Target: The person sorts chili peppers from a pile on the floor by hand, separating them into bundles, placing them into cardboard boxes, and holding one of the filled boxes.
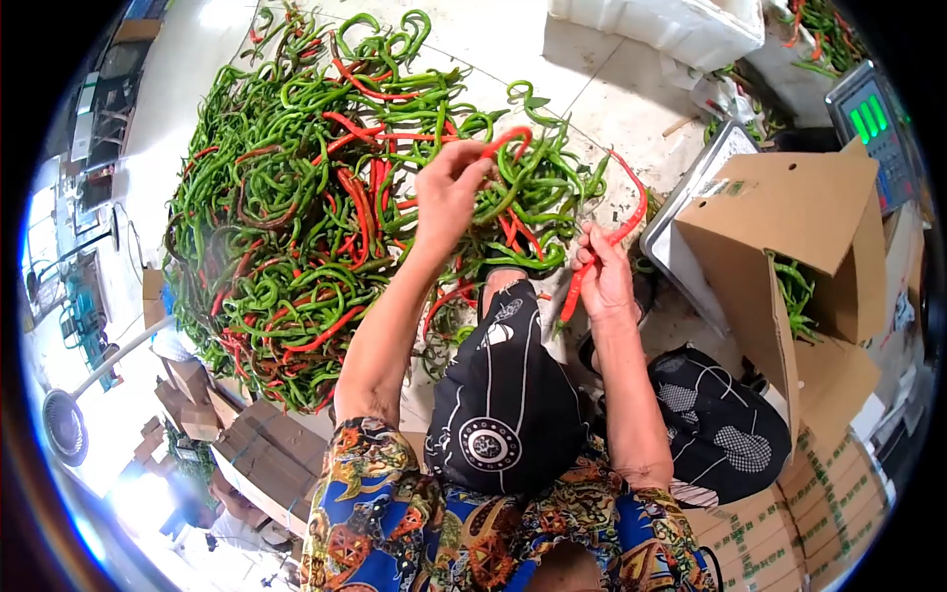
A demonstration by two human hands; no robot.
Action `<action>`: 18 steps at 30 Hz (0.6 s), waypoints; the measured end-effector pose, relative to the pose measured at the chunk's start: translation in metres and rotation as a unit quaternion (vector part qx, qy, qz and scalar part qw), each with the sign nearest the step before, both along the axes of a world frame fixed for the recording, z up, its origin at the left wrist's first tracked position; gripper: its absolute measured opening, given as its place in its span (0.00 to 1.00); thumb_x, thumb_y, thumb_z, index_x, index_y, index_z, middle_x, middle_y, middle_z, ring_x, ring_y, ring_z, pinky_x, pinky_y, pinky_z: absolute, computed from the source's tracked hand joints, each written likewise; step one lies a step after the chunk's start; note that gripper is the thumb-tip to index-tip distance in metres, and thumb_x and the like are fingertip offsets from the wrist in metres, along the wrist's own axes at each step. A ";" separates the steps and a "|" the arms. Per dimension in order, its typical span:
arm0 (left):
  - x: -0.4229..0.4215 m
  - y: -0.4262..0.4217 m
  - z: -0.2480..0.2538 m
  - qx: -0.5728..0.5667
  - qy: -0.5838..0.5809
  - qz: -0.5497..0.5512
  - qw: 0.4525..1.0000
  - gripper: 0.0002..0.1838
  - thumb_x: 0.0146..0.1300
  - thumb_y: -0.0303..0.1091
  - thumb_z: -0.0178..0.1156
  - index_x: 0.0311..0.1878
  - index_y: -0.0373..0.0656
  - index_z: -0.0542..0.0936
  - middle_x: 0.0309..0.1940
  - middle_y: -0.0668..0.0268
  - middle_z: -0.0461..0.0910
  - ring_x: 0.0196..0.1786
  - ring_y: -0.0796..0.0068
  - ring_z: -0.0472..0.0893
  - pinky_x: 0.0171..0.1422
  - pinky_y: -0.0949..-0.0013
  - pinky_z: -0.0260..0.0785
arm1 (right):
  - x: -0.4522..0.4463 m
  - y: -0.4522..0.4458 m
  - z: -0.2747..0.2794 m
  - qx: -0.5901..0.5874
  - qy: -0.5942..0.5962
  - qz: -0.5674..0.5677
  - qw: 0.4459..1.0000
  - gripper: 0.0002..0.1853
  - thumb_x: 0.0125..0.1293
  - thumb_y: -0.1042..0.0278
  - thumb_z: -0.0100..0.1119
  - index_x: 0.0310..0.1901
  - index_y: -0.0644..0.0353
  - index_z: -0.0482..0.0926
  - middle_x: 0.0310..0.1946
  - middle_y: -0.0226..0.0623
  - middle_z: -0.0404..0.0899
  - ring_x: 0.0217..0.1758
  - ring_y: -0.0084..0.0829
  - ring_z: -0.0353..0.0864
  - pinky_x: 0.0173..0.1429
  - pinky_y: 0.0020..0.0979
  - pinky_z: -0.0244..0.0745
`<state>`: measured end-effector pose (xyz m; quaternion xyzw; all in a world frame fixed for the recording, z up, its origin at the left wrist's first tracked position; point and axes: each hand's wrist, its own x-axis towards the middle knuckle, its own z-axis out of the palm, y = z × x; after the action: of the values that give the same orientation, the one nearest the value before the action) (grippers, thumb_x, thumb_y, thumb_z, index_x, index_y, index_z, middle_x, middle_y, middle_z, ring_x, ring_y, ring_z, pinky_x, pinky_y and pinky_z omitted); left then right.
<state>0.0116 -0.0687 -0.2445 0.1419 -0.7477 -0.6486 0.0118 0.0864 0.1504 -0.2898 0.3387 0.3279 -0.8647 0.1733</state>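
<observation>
A big heap of long, curly green and red chili peppers [286, 197] lies on the floor ahead of me and to the left. My left hand [450, 192] is closed at the heap's right side, thumb and forefinger pinching the end of a curved red chili pepper [511, 136]. Nearer to me on the right, my right hand [605, 274] is wrapped round long red chili peppers [633, 202], which stick out above and below the fist. How many it holds is partly hidden by the fingers. Loose green chili peppers [552, 183] lie between the two hands.
An open cardboard box [740, 217] with green peppers inside stands on the right, beside a metal scale platform [681, 212] and a lit digital display [870, 118]. A white foam box [671, 30] is at the back. More cardboard boxes [266, 454] and a fan [65, 426] are left.
</observation>
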 end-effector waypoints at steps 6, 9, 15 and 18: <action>0.042 0.022 0.018 -0.067 0.075 -0.121 0.988 0.08 0.59 0.19 0.60 0.42 0.36 0.79 0.38 0.67 0.79 0.39 0.83 0.78 0.45 0.78 0.72 | -0.007 -0.008 0.043 -0.120 0.106 0.041 0.986 0.21 0.67 0.61 0.60 0.58 0.63 0.73 0.47 0.31 0.79 0.41 0.18 0.74 0.38 0.19 0.67; 0.059 0.041 0.009 -0.026 0.045 -0.128 0.990 0.09 0.54 0.20 0.62 0.40 0.37 0.80 0.31 0.65 0.80 0.32 0.79 0.78 0.37 0.75 0.71 | -0.012 -0.011 0.065 -0.051 0.120 0.068 0.989 0.22 0.66 0.63 0.61 0.58 0.62 0.73 0.49 0.30 0.78 0.42 0.17 0.74 0.39 0.20 0.67; 0.071 0.050 0.017 -0.046 0.070 -0.114 0.990 0.09 0.55 0.20 0.64 0.41 0.38 0.81 0.32 0.62 0.81 0.34 0.75 0.81 0.38 0.73 0.72 | -0.004 -0.007 0.054 -0.085 0.123 0.074 0.986 0.14 0.70 0.68 0.55 0.55 0.61 0.75 0.49 0.33 0.78 0.47 0.21 0.75 0.42 0.23 0.69; 0.075 0.042 0.014 0.029 0.060 -0.124 0.990 0.11 0.56 0.20 0.63 0.43 0.37 0.81 0.37 0.64 0.83 0.38 0.77 0.81 0.42 0.74 0.73 | -0.003 -0.003 0.057 -0.078 0.155 0.094 0.980 0.14 0.69 0.67 0.55 0.54 0.61 0.75 0.51 0.36 0.78 0.53 0.28 0.75 0.47 0.29 0.71</action>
<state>0.0869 -0.0263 -0.2305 0.0087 -0.7381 -0.6741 -0.0282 0.0831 0.1470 -0.2325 0.1533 0.3128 -0.9096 0.2266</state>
